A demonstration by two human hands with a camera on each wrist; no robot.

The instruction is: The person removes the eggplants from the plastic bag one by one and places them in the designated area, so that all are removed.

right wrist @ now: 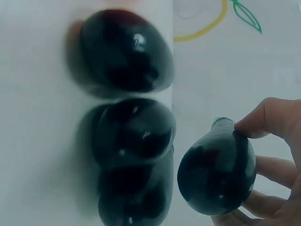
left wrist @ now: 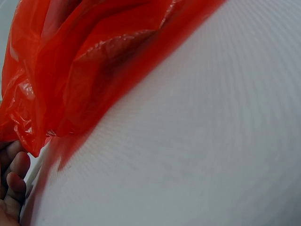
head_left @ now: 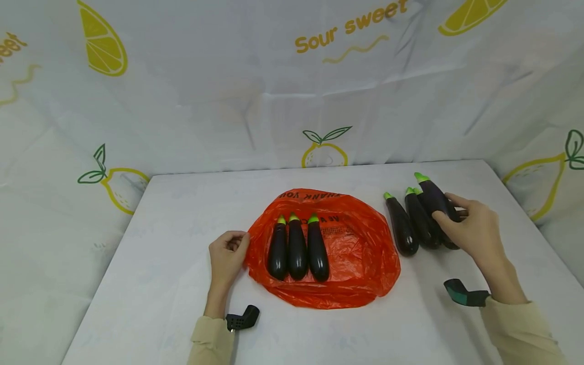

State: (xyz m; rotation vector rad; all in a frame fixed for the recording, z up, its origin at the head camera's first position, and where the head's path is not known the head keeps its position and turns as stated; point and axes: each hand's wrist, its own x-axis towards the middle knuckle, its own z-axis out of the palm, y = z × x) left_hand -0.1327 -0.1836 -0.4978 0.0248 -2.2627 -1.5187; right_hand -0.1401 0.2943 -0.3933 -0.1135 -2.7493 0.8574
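My right hand [head_left: 476,228] grips an eggplant [head_left: 435,196] by its thick end, thumb on one side and fingers on the other. In the right wrist view that eggplant [right wrist: 217,169] is raised beside several others. On the table below it lie more eggplants [head_left: 401,228], dark purple with green tops. My left hand [head_left: 228,256] pinches the left edge of a red plastic bag [head_left: 347,294], its other fingers curled. Three eggplants [head_left: 297,248] lie side by side on the bag, green ends away from me. The left wrist view shows the bag's crumpled edge [left wrist: 108,61] above the fingers.
The white table [head_left: 173,294] extends around the bag, its far edge against a white cloth backdrop [head_left: 205,101] printed with lemons and lettering. A black wrist camera [head_left: 244,318] sits by the left wrist, and another camera [head_left: 465,294] by the right.
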